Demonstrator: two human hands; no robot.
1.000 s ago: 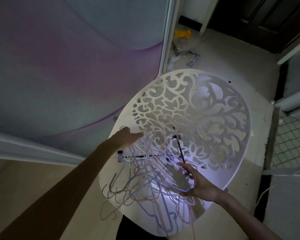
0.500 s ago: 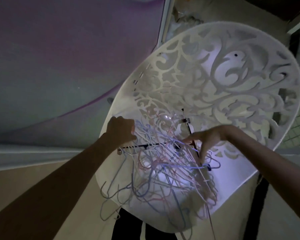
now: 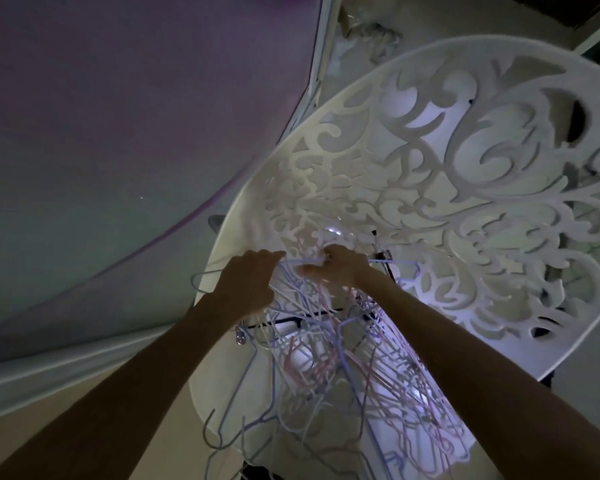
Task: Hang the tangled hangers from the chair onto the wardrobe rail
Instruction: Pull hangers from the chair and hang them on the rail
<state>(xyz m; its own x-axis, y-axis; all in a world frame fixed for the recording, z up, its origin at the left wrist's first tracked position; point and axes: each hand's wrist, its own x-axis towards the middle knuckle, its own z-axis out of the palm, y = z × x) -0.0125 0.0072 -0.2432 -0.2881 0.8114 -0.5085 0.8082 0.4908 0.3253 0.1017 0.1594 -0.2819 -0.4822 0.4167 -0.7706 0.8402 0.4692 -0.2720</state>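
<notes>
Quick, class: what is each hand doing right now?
Left hand: curled in the hanger pile; grip cannot be told.
Right hand: pinches a pale hanger.

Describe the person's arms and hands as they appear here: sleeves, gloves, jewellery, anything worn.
Both forearms are bare as far as the frame shows; no sleeve is in view. The left hand and the right hand wear no gloves. No watch, bracelet or ring is visible, though the dim light and blur could hide a thin band. The arms are slim and enter from the bottom corners of the frame.

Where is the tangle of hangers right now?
In the head view, the hanger tangle lies low and centre on the white cutout chair, under both hands.
</notes>
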